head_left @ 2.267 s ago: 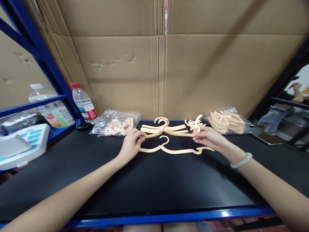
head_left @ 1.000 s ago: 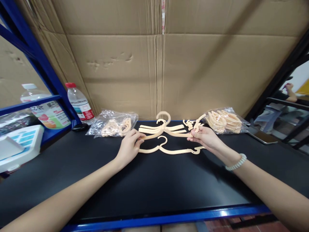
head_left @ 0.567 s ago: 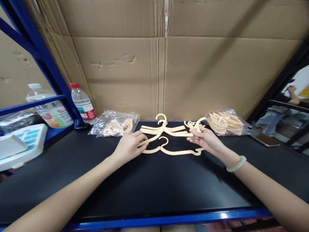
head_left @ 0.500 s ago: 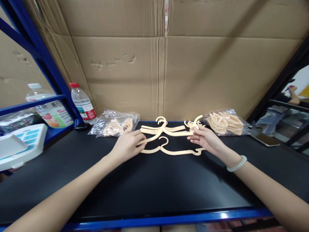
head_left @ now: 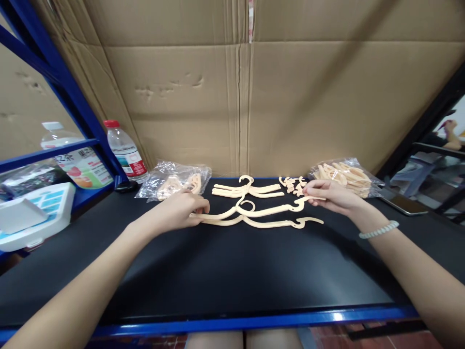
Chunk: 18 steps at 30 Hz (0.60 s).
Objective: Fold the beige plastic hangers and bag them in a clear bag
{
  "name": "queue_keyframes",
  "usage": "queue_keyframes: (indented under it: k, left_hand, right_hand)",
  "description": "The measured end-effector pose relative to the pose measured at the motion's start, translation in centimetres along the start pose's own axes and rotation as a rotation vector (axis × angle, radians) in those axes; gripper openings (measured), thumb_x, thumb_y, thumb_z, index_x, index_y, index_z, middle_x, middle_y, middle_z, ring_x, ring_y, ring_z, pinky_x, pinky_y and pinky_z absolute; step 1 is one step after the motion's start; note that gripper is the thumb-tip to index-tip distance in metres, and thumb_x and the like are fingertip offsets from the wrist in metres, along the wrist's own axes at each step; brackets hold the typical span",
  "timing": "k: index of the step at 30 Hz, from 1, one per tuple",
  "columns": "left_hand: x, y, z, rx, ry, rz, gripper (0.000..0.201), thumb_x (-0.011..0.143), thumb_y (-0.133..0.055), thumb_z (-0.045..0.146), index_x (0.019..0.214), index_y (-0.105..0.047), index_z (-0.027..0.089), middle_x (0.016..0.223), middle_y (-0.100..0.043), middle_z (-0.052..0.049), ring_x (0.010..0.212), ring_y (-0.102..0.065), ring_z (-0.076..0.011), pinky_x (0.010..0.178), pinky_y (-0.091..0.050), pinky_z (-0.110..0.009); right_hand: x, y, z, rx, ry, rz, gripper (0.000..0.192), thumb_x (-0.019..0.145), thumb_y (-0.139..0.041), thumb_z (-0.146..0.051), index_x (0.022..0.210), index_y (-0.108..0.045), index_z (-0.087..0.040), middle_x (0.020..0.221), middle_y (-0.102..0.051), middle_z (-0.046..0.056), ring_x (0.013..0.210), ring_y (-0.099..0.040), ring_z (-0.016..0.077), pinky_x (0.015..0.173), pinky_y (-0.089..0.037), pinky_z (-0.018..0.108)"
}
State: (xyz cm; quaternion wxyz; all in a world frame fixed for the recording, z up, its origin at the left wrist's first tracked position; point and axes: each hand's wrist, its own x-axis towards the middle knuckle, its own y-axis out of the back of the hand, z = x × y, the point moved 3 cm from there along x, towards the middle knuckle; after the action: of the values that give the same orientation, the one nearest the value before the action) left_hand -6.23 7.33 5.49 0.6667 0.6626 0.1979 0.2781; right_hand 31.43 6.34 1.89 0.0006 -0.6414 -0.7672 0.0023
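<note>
My left hand [head_left: 183, 209] is closed on the left end of a cream plastic clothes hanger [head_left: 267, 212]. My right hand [head_left: 330, 196] pinches the thin hooked piece at that hanger's right end. Just in front of it, a second hanger [head_left: 269, 224] with a similar hooked end piece lies on the black tabletop; the left hand partly covers its left end. Behind the held hanger lie several more hangers [head_left: 265, 189], close together, their arms plain at the ends. A small pile of loose hooked pieces [head_left: 290, 184] sits beside my right fingertips.
A clear bag of cream parts [head_left: 174, 182] lies at the back left, another bag [head_left: 343, 177] at the back right. A phone [head_left: 405, 203] rests near the right bag. At left stand a red-capped bottle [head_left: 125, 152] and a white device [head_left: 34, 215]. Cardboard [head_left: 174, 111] walls the back.
Both hands have brought the held hanger toward me, away from the hangers behind, to just behind the front one. My left hand has shifted left, my right hand to the right.
</note>
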Motion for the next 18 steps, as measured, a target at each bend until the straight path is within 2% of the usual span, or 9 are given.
queue_keyframes:
  k: [7, 11, 14, 18]
  left_hand:
    - [-0.1, -0.3, 0.4, -0.087, -0.06, 0.007, 0.009, 0.076, -0.062, 0.018, 0.069, -0.065, 0.024, 0.068, -0.064, 0.002, 0.065, -0.057, -0.0169, 0.069, -0.039, -0.028]
    - [0.1, -0.7, 1.1, -0.096, -0.097, -0.075, 0.013, 0.081, -0.063, 0.022, 0.068, -0.064, 0.022, 0.069, -0.063, 0.001, 0.069, -0.058, -0.0167, 0.069, -0.04, -0.027]
    - [0.2, -0.8, 1.3, -0.067, -0.066, -0.123, 0.013, 0.082, -0.062, 0.02, 0.07, -0.064, 0.02, 0.071, -0.063, 0.001, 0.072, -0.059, -0.0167, 0.069, -0.039, -0.026]
    - [0.1, -1.0, 1.3, -0.045, -0.035, -0.132, 0.012, 0.082, -0.061, 0.017, 0.071, -0.064, 0.019, 0.073, -0.063, 0.0, 0.074, -0.059, -0.0167, 0.068, -0.04, -0.026]
  right_hand:
    - [-0.5, 1.1, -0.7, -0.399, -0.011, -0.167, 0.023, 0.058, -0.082, -0.027, 0.078, -0.075, -0.016, 0.074, -0.07, 0.005, 0.061, -0.06, 0.0137, 0.057, -0.049, 0.025]
    - [-0.6, 0.8, -0.5, -0.639, -0.07, -0.316, 0.027, 0.063, -0.079, -0.035, 0.082, -0.074, -0.016, 0.073, -0.07, 0.005, 0.067, -0.063, 0.0172, 0.063, -0.049, 0.027]
    - [-0.8, 0.4, -0.3, -0.733, -0.108, -0.391, 0.031, 0.066, -0.077, -0.041, 0.082, -0.072, -0.015, 0.069, -0.068, 0.004, 0.065, -0.061, 0.0167, 0.06, -0.046, 0.027]
    - [-0.9, -0.2, -0.5, -0.811, -0.103, -0.42, 0.03, 0.068, -0.073, -0.043, 0.079, -0.071, -0.015, 0.065, -0.065, 0.003, 0.058, -0.056, 0.0146, 0.055, -0.042, 0.026]
